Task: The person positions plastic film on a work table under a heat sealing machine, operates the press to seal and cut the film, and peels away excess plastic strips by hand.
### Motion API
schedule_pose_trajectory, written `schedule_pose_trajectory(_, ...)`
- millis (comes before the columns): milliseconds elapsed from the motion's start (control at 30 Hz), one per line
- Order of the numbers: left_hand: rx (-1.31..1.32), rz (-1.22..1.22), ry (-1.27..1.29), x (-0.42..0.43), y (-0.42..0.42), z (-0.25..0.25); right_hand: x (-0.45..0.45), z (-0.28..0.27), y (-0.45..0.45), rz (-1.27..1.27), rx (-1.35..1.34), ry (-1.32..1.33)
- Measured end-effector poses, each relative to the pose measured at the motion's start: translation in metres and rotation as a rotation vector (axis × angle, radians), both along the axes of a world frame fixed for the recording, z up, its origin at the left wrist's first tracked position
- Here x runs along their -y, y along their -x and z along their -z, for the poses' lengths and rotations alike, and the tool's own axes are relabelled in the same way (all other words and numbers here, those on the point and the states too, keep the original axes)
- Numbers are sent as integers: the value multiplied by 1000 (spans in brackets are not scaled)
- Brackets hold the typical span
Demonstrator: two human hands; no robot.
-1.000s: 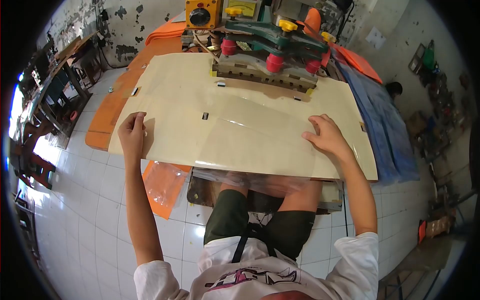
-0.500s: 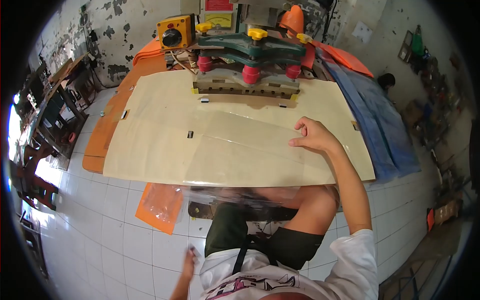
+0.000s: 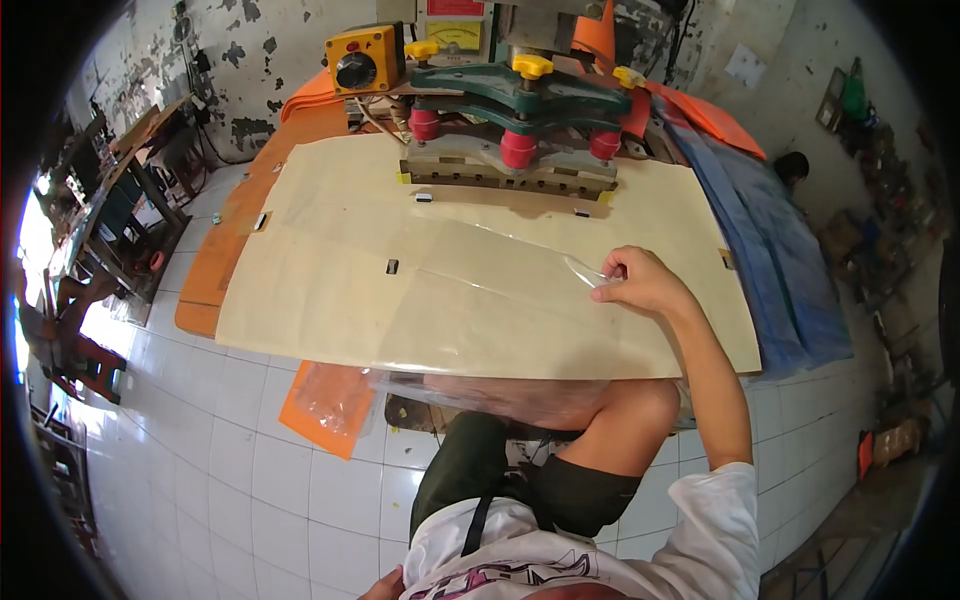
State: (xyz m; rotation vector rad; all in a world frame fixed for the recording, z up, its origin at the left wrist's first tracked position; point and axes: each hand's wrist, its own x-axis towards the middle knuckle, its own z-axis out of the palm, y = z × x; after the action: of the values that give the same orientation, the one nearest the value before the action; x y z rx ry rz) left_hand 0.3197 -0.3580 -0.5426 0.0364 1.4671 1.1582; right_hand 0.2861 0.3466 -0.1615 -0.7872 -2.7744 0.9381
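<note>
My right hand pinches the edge of a clear plastic sheet between thumb and fingers. The sheet lies over the cream work surface, and its pinched corner is pulled into shiny creases. At the bottom edge of the view, only part of my left hand shows, low beside my white shirt; its fingers are mostly hidden. Behind the sheet stands a press head with a green frame, red knobs and a metal bar above the surface. Small dark-and-white pieces sit on the cream surface.
A yellow control box with a black dial stands at the back left. Blue sheeting hangs over the right side. Clear plastic and an orange sheet hang below the front edge, above my legs. Another person's head shows at right.
My right hand has closed on the plastic sheet and lifted its edge slightly. My left hand has dropped towards the bottom edge. The whole view has shifted a little.
</note>
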Motion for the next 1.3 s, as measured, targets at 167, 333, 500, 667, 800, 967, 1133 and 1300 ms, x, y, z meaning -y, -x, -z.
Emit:
schedule_pose_trajectory(167,61,302,-21,19,6,10,22,-10,-7,43,-91,59)
schedule_pose_trajectory(333,-486,1075,412,-82,99,-87,31,-26,-9,82,-215,-52)
schedule_pose_trajectory(500,-749,389,-347,-228,182,-308,64,-76,-12,46,-245,-139)
schedule_pose_trajectory(667,-1567,167,-830,-336,232,-413,69,-112,-15,-57,-468,-241)
schedule_pose_trajectory(800,-1943,57,-874,-421,271,-451,58,-140,-19,-138,-527,-271)
schedule_pose_trajectory(967,-2316,172,-706,-441,293,-495,43,-165,-28,-193,-549,-374)
schedule_pose_trajectory(1133,-1516,531,-729,-443,322,-535,1,-187,-29,-343,-555,-359)
schedule_pose_trajectory(1300,-1394,495,-743,-444,333,-574,-29,-200,-18,-369,-585,0)
